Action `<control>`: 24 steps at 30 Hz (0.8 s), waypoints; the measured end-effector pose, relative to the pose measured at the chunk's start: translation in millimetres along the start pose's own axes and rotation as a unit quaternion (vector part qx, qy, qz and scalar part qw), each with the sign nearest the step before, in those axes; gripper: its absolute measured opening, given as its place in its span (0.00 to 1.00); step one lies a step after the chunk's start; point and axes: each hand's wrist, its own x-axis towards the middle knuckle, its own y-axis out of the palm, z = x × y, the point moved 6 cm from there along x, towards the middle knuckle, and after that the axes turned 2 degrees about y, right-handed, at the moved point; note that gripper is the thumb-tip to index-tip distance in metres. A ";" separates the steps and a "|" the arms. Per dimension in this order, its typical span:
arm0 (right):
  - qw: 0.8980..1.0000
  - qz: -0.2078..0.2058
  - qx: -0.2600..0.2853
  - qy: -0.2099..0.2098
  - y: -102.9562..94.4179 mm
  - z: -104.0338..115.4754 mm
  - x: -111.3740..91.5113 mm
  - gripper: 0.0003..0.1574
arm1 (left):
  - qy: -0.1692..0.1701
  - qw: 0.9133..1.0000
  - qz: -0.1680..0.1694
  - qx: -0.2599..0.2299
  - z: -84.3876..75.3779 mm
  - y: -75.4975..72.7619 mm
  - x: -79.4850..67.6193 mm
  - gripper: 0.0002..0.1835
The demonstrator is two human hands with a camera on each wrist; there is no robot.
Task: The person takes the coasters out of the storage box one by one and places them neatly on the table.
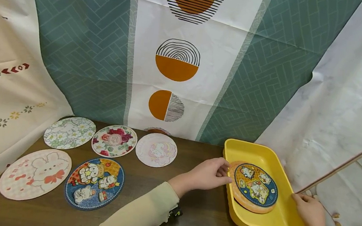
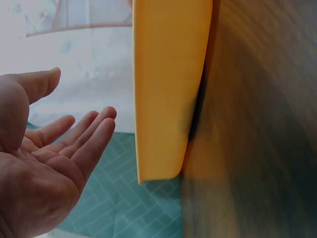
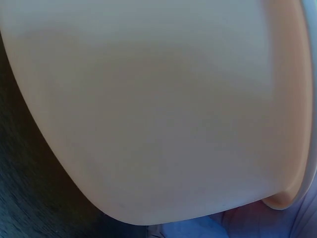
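A yellow plastic tray (image 1: 264,153) stands at the right of the table. Inside it lies a round mat with a dark blue, cartoon-printed middle (image 1: 258,186) and a tan edge; it may be more than one mat stacked. My left hand (image 1: 207,173) hovers by the tray's left rim, fingers loosely extended; the left wrist view shows this hand (image 2: 54,144) holding nothing and apart from the tray's side. At the right rim, my right hand (image 1: 310,215) grips the tray's edge. The tray's outer wall (image 3: 163,129) fills the right wrist view, hiding that hand there.
Several round printed mats lie at the table's left: green floral (image 1: 70,133), rose-patterned (image 1: 114,141), pale pink (image 1: 156,150), pink rabbit (image 1: 36,174) and blue cartoon (image 1: 94,184). Patterned cloth hangs behind the brown table (image 1: 202,213). A thin rod (image 1: 340,166) slants at right.
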 end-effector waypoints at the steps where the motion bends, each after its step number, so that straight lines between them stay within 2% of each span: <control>1: 1.000 0.001 0.000 0.001 0.1 -0.7 0.4 0.42 | 0.000 1.000 0.002 -0.002 -0.7 3.0 1.6 0.27; 8: 1.000 0.004 -0.002 0.002 -0.6 -1.9 0.2 0.42 | -0.006 1.000 0.012 0.000 -5.5 23.2 15.5 0.25; 15: 1.000 0.002 -0.006 0.003 -0.5 -1.2 -1.6 0.42 | -0.028 0.998 0.034 0.051 -9.6 38.4 27.5 0.28; 18: 1.000 0.003 -0.003 0.007 0.3 -1.6 -1.7 0.42 | -0.027 0.996 0.040 0.075 -12.2 42.3 31.6 0.28; 24: 1.000 0.001 0.005 0.013 0.5 -1.8 -0.7 0.42 | -0.035 0.989 0.052 0.135 -16.5 48.3 40.5 0.27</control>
